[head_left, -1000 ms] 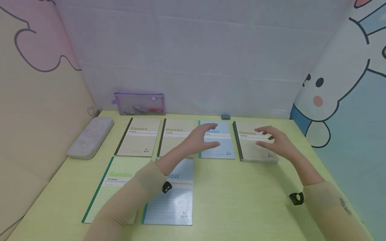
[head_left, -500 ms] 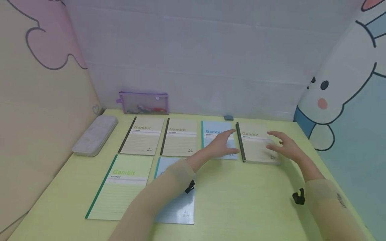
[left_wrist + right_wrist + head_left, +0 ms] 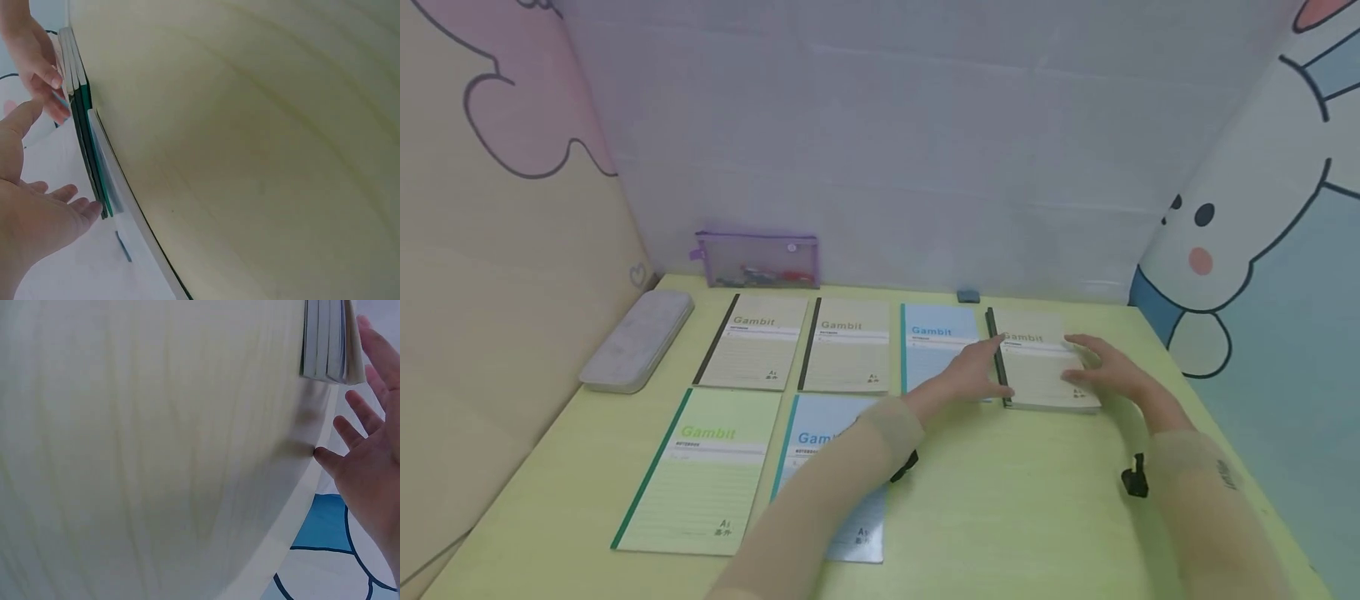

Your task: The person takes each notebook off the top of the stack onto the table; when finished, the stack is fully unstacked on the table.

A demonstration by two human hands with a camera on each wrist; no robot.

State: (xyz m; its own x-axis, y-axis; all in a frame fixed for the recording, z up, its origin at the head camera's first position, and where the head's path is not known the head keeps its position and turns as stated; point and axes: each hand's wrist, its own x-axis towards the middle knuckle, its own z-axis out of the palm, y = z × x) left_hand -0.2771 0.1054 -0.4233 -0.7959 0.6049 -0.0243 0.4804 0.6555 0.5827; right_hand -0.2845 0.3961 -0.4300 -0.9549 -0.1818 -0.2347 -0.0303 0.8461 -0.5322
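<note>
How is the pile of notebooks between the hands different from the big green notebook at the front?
The stack of notebooks is several books thick; the green notebook is a single one lying flat. The stack's top cover is beige with a dark spine; the green notebook is light green with a green spine. The stack lies in the back row between the left hand and the right hand; no hand is near the green notebook. Both read "Gambit".

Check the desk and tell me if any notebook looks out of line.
Only the stack of notebooks at far right: it is slightly skewed against the neat row, and thicker. The left hand and right hand flank it with straight fingers.
</note>
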